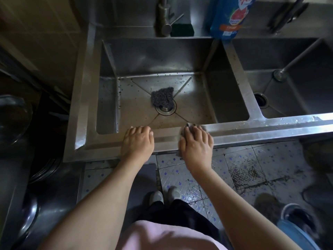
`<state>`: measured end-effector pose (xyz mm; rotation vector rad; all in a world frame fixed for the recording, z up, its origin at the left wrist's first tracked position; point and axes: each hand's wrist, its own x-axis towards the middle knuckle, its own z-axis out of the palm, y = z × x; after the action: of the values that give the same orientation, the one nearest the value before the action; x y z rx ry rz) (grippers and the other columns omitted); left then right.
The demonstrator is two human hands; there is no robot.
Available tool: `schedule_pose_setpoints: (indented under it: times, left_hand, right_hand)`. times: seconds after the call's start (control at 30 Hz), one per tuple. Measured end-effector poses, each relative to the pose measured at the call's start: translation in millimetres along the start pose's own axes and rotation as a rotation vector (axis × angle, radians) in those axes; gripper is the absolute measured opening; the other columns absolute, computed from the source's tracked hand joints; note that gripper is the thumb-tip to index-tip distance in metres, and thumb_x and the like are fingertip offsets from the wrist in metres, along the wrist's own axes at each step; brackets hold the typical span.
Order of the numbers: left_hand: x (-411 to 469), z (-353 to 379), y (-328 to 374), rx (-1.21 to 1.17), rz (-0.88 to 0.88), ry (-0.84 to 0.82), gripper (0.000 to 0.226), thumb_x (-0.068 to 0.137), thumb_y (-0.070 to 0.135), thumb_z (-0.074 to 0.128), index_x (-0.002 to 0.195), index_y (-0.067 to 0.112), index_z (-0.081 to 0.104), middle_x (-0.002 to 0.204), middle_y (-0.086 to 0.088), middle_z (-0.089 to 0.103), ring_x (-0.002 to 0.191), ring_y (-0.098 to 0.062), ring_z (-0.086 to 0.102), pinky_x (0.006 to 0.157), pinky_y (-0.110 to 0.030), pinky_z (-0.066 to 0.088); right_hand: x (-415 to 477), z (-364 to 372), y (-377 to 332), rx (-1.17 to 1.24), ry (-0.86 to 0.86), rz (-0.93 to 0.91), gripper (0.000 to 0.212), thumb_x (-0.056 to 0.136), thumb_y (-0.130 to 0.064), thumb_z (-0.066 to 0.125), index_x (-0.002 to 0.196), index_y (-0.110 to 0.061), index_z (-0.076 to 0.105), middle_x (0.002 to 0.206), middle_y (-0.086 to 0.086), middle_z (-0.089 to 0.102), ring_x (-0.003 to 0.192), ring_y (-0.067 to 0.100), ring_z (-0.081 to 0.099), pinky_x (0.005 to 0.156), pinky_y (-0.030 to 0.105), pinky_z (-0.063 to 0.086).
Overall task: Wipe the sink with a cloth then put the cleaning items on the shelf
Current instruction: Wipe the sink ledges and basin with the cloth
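A steel double sink (234, 129) fills the view. My right hand (196, 143) presses a grey cloth (203, 127) flat on the sink's front rim; only the cloth's edges show past my fingers. My left hand (137, 141) rests palm down on the same rim to the left, holding nothing. A dark steel-wool scrubber (162, 97) lies in the left basin, partly over the drain (166, 110). A blue detergent bottle (228, 17) stands on the back ledge between the basins. A dark green sponge (182, 29) sits next to the faucet (164, 17).
The right basin (288, 83) has its own drain (260, 101) and a pipe leaning in it. Dark utensils (288, 13) lie at the back right. Pots and bowls (14, 120) are stacked to the left. Below is a dirty tiled floor (243, 170) with my shoes (164, 195).
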<state>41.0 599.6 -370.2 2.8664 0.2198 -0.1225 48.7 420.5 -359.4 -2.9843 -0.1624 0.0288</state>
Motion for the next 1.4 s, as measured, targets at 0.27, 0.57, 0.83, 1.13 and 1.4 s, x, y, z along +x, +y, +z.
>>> schedule_pose_setpoints:
  times: [0.27,0.57,0.83,1.13,1.4]
  left_hand:
    - [2.2,-6.4,2.6,0.032,-0.019,-0.107,0.042,0.095,0.046,0.028,0.110,0.018,0.055,0.117,-0.004,0.061,0.110,-0.025,0.050,0.100,-0.036,0.032]
    - [-2.5,-18.1,12.8,0.063,0.016,-0.224,0.044,0.095,0.051,0.027,0.117,0.019,0.048,0.127,-0.004,0.052,0.122,-0.024,0.043,0.112,-0.046,0.019]
    - [-3.5,-11.9,77.7,-0.062,0.055,-0.163,0.035,0.097,0.040,0.031,0.120,0.020,0.049,0.131,0.001,0.048,0.127,-0.020,0.038,0.113,-0.047,0.014]
    - [10.6,-1.7,134.0,-0.051,-0.011,-0.148,0.040,0.097,0.038,0.033,0.131,0.021,0.045,0.139,0.003,0.042,0.133,-0.017,0.032,0.114,-0.041,0.013]
    - [22.1,17.3,194.0,-0.020,-0.104,-0.058,0.032,0.097,0.031,0.034,0.117,0.016,0.054,0.126,-0.003,0.051,0.115,-0.021,0.046,0.100,-0.036,0.035]
  right_hand:
    - [5.7,-3.1,18.0,0.006,0.087,-0.195,0.037,0.085,-0.037,0.040,0.103,-0.021,0.068,0.101,0.002,0.067,0.091,0.027,0.061,0.073,0.037,0.045]
    - [1.9,-34.7,36.5,0.377,0.197,-0.069,0.040,0.093,-0.033,0.039,0.110,-0.007,0.065,0.110,0.010,0.065,0.102,0.031,0.057,0.083,0.038,0.040]
    - [10.3,-49.4,72.2,0.414,0.236,-0.072,0.037,0.093,-0.030,0.041,0.109,-0.008,0.065,0.110,0.009,0.066,0.101,0.029,0.058,0.083,0.038,0.041]
    - [42.0,-51.3,127.8,0.488,0.166,-0.188,0.034,0.093,-0.030,0.045,0.110,-0.010,0.066,0.111,0.008,0.066,0.103,0.027,0.057,0.087,0.041,0.044]
    - [61.8,-49.5,161.3,0.516,0.209,-0.320,0.035,0.091,-0.031,0.042,0.104,-0.012,0.069,0.104,0.005,0.068,0.094,0.027,0.061,0.080,0.038,0.048]
